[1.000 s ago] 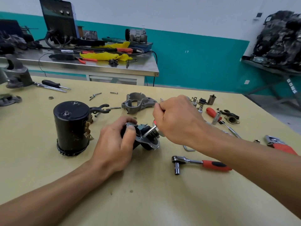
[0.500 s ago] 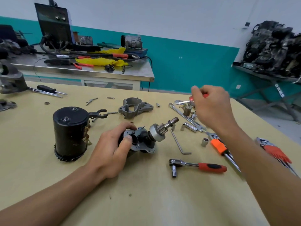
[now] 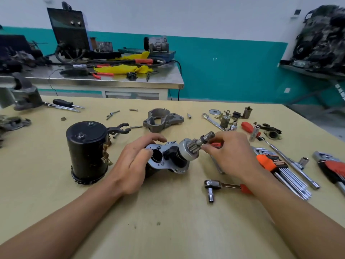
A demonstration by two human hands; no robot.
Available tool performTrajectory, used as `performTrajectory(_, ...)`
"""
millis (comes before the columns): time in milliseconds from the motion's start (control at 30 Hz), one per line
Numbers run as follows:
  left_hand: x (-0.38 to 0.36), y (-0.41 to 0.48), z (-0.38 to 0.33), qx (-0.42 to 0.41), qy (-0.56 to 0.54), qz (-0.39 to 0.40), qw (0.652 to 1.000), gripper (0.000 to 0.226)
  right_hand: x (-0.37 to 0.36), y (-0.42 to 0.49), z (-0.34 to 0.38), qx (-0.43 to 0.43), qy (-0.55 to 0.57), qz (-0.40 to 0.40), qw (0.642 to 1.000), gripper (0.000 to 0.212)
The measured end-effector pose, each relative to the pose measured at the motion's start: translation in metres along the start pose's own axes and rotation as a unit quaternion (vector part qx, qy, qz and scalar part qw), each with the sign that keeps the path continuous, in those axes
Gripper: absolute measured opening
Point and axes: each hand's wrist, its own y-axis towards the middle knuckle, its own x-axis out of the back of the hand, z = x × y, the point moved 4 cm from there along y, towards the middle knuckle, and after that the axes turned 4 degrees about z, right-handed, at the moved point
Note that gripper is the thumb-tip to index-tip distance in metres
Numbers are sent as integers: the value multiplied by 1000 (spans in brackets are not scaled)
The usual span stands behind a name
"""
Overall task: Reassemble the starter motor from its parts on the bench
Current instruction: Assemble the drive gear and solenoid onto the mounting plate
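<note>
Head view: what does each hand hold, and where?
Left hand grips the silver flanged drive housing by its flange. Right hand holds a small red item beside the steel pinion shaft; grip point hidden.

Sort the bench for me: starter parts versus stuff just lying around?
Job: left hand gripping drive assembly, right hand with red tool at its pinion shaft, black motor body, nose housing, shift fork.
Lying about: ratchet, hex key set, red screwdriver, wrench.

Two hex-key sets (image 3: 268,162) (image 3: 334,170), one ratchet (image 3: 222,186), one black motor can (image 3: 85,154), one grey end housing (image 3: 162,119), one pinion assembly (image 3: 186,150) are counted.
</note>
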Motion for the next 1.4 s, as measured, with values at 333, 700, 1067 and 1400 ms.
performTrajectory(333, 1, 5, 4, -5, 3, -4, 1000, 36, 39, -28, 16, 20, -164, 228, 960, 18)
performTrajectory(700, 3, -1, -5, 5, 128, -95, 987, 18, 20, -46, 34, 82, -162, 359, 915, 27)
performTrajectory(1067, -17, -15, -20, -53, 340, 109, 933, 74, 69, -16, -16, -79, 119, 54, 988, 8)
performTrajectory(1400, -16, 29, -66, 0, 239, 51, 970, 58, 45, -18, -2, -97, 196, -47, 975, 13)
